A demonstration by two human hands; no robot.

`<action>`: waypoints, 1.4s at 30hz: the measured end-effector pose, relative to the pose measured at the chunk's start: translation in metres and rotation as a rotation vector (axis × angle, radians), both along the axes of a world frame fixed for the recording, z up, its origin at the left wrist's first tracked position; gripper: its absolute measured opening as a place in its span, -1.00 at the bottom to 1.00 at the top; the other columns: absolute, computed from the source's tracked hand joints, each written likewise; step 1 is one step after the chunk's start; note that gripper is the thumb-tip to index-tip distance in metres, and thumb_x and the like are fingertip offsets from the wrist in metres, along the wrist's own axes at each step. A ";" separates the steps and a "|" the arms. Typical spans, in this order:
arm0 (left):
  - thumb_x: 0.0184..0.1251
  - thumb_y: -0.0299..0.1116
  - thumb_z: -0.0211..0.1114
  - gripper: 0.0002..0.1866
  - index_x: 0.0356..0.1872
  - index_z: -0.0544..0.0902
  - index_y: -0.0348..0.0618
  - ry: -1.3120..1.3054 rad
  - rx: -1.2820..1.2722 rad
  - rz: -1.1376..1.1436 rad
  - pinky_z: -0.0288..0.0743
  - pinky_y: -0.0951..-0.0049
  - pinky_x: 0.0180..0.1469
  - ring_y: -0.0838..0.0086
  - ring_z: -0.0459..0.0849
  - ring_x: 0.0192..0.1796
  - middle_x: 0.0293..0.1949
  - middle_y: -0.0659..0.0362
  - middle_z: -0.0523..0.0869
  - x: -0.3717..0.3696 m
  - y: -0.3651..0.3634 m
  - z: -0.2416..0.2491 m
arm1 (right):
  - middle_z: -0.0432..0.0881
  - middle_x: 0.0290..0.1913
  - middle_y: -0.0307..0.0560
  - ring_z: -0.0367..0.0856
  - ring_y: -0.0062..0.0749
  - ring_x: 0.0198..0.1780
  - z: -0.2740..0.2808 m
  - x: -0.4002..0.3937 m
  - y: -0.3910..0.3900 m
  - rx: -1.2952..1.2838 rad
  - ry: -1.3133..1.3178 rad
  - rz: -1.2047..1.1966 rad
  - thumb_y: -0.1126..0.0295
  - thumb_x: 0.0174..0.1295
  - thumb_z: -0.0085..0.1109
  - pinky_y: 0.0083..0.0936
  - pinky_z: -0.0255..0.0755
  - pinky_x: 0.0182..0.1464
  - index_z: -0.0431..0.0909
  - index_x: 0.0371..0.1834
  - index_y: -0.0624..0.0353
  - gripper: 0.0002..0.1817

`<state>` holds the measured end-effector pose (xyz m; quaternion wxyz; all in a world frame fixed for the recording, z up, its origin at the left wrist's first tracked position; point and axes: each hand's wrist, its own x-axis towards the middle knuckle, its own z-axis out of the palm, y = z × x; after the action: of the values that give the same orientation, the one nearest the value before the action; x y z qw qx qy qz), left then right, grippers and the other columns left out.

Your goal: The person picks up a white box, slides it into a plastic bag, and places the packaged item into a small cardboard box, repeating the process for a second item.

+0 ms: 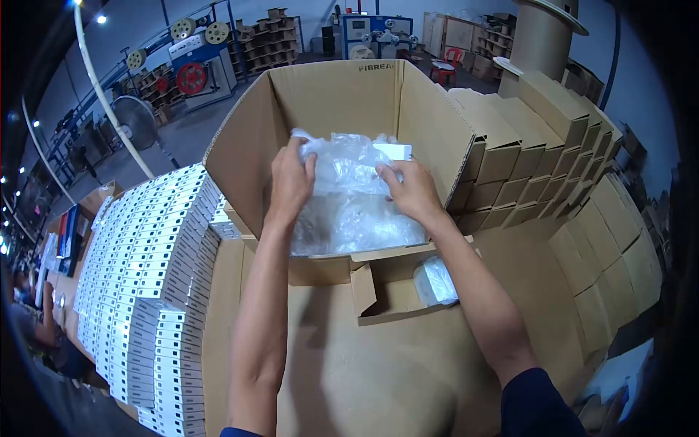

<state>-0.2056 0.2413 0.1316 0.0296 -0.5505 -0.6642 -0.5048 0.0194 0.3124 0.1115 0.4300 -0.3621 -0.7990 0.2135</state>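
Note:
A clear plastic bag point(349, 164) is held up inside a large open cardboard box point(335, 87). My left hand point(293, 178) has its fingers closed on the bag's left side. My right hand point(409, 188) pinches the bag's right side between thumb and fingers. More crumpled clear plastic point(364, 226) lies in the box below both hands. Behind the right hand a white item point(393, 151) shows partly. In front of the large box sits a small open cardboard box point(386, 309) with a plastic-wrapped item point(435, 280) at its right end, under my right forearm.
Stacked white boxes point(145, 255) stand at the left. Folded brown cartons point(517, 160) are piled at the right, with more cartons point(611, 240) beyond. A person's arm point(47, 313) shows at the far left. Machines, a fan point(135, 120) and a red chair point(446, 65) are behind.

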 end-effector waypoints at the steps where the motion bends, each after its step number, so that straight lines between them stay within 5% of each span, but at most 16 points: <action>1: 0.52 -0.21 0.30 -0.59 0.16 0.58 -0.35 0.066 0.018 0.058 0.52 0.02 0.23 -0.15 0.67 0.21 0.10 -0.29 0.69 0.001 0.004 -0.010 | 0.73 -0.14 0.26 0.76 0.01 -0.09 -0.001 0.001 -0.001 0.015 0.035 0.014 0.17 0.43 0.29 -0.13 0.58 -0.16 0.78 -0.20 0.32 -0.65; 3: 0.54 -0.12 0.28 -0.49 0.21 0.58 -0.42 0.099 0.105 0.136 0.44 0.02 0.37 -0.12 0.59 0.33 0.24 -0.30 0.60 0.004 0.008 -0.019 | 0.72 -0.10 0.31 0.71 0.15 -0.02 0.001 0.003 -0.005 -0.008 0.056 -0.002 0.19 0.38 0.32 -0.09 0.54 0.02 0.78 -0.20 0.29 -0.68; 7: 0.48 -0.03 0.37 -0.43 0.17 0.60 -0.41 -0.224 0.119 -0.079 0.57 0.15 0.24 0.01 0.76 0.12 0.05 -0.23 0.73 0.043 -0.045 0.030 | 0.70 -0.10 0.29 0.70 0.17 -0.03 0.024 0.012 -0.043 0.110 0.105 -0.044 0.23 0.31 0.42 -0.13 0.54 0.06 0.76 -0.21 0.32 -0.70; 8: 0.42 -0.08 0.45 -0.48 0.08 0.63 -0.40 -0.201 0.086 -0.085 0.62 0.29 0.05 0.21 0.80 -0.11 -0.09 -0.11 0.80 0.052 -0.053 0.025 | 0.70 -0.11 0.27 0.70 0.17 -0.03 0.026 0.014 -0.055 0.123 0.170 -0.018 0.24 0.28 0.46 -0.14 0.54 0.06 0.76 -0.21 0.33 -0.70; 10: 0.45 -0.20 0.44 -0.63 -0.01 0.65 -0.35 -0.441 0.032 -0.306 0.56 0.42 -0.11 0.46 0.70 -0.25 -0.19 0.05 0.79 0.068 -0.075 0.015 | 0.69 -0.11 0.25 0.70 0.14 -0.05 0.028 0.021 -0.087 0.137 0.250 -0.001 0.27 0.22 0.52 -0.18 0.55 0.06 0.75 -0.21 0.34 -0.69; 14: 0.63 -0.37 0.24 -0.82 -0.08 0.71 -0.29 -0.740 0.348 -0.385 0.40 0.61 -0.21 0.72 0.50 -0.25 -0.22 0.33 0.69 0.128 -0.141 -0.004 | 0.69 -0.05 0.16 0.72 -0.04 -0.06 0.010 0.057 -0.164 0.035 0.343 0.030 0.32 0.11 0.63 -0.28 0.57 0.03 0.76 -0.12 0.29 -0.64; 16: 0.67 -0.36 0.19 -0.78 -0.04 0.73 -0.29 -0.753 0.358 -0.369 0.37 0.64 -0.23 0.74 0.47 -0.28 -0.22 0.33 0.70 0.151 -0.177 -0.013 | 0.67 0.04 -0.07 0.66 -0.44 0.05 -0.005 0.084 -0.199 -0.398 0.435 0.270 0.33 0.18 0.62 -0.46 0.57 0.11 0.67 0.17 0.31 -0.47; 18: 0.68 -0.34 0.16 -0.75 -0.05 0.74 -0.29 -0.791 0.246 -0.409 0.37 0.64 -0.24 0.74 0.46 -0.29 -0.24 0.33 0.71 0.171 -0.216 -0.024 | 0.65 0.14 -0.09 0.63 -0.50 0.14 0.006 0.104 -0.242 -0.806 0.698 0.545 0.35 0.23 0.58 -0.51 0.55 0.21 0.56 0.30 0.37 -0.38; 22: 0.71 -0.33 0.10 -0.70 -0.09 0.77 -0.28 -0.733 0.050 -0.469 0.35 0.63 -0.27 0.73 0.45 -0.32 -0.29 0.34 0.70 0.201 -0.274 -0.040 | 0.65 0.19 -0.06 0.63 -0.51 0.18 -0.010 0.126 -0.278 -0.942 0.641 0.586 0.41 0.24 0.57 -0.50 0.54 0.25 0.43 0.43 0.39 -0.27; 26: 0.76 -0.26 0.01 -0.64 -0.01 0.73 -0.29 -0.868 0.136 -0.474 0.48 0.59 -0.14 0.68 0.57 -0.21 -0.14 0.24 0.75 0.218 -0.308 -0.052 | 0.62 0.26 0.02 0.63 -0.41 0.25 -0.036 0.142 -0.295 -1.114 0.733 0.628 0.52 0.32 0.43 -0.41 0.52 0.33 0.38 0.49 0.38 -0.32; 32: 0.78 -0.23 -0.06 -0.61 0.08 0.63 -0.36 -0.770 0.084 -0.482 0.54 0.51 0.02 0.56 0.66 -0.13 -0.06 0.12 0.75 0.237 -0.349 -0.068 | 0.76 0.01 -0.13 0.69 -0.56 0.04 -0.052 0.166 -0.332 -1.082 0.588 0.665 0.42 0.32 0.49 -0.57 0.55 0.15 0.64 0.19 0.34 -0.58; 33: 0.79 -0.23 -0.07 -0.61 0.07 0.63 -0.36 -0.717 0.126 -0.466 0.55 0.50 0.03 0.55 0.66 -0.13 -0.07 0.11 0.75 0.242 -0.352 -0.070 | 0.77 -0.04 -0.18 0.68 -0.58 -0.01 -0.053 0.169 -0.339 -0.989 0.580 0.629 0.41 0.39 0.42 -0.57 0.55 0.10 0.71 0.05 0.31 -0.74; 36: 0.80 -0.19 -0.10 -0.61 0.06 0.60 -0.31 -0.837 0.179 -0.338 0.55 0.48 0.05 0.56 0.65 -0.07 -0.07 0.11 0.71 0.251 -0.362 -0.081 | 0.76 -0.08 -0.18 0.68 -0.59 -0.04 -0.074 0.181 -0.341 -0.982 0.689 0.556 0.41 0.46 0.33 -0.59 0.55 0.09 0.72 0.00 0.30 -0.81; 40: 0.80 -0.13 -0.09 -0.59 0.04 0.59 -0.28 -1.002 0.234 -0.050 0.58 0.43 0.09 0.50 0.65 -0.03 -0.10 0.14 0.68 0.263 -0.366 -0.105 | 0.74 -0.08 -0.14 0.69 -0.57 -0.03 -0.073 0.195 -0.350 -0.766 0.705 0.333 0.37 0.53 0.24 -0.60 0.59 0.00 0.71 -0.03 0.37 -0.77; 42: 0.80 -0.10 -0.12 -0.56 0.09 0.57 -0.29 -1.096 0.281 -0.001 0.53 0.41 0.16 0.49 0.62 0.03 -0.04 0.12 0.66 0.276 -0.368 -0.106 | 0.72 -0.02 -0.08 0.68 -0.49 0.03 -0.084 0.202 -0.359 -0.790 0.760 0.339 0.20 0.46 0.35 -0.55 0.62 0.02 0.68 0.06 0.38 -0.61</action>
<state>0.0709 -0.1268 0.0261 -0.2469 -0.1987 -0.5087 -0.8005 0.2216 -0.0461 0.0275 0.4786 -0.2600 -0.4948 0.6771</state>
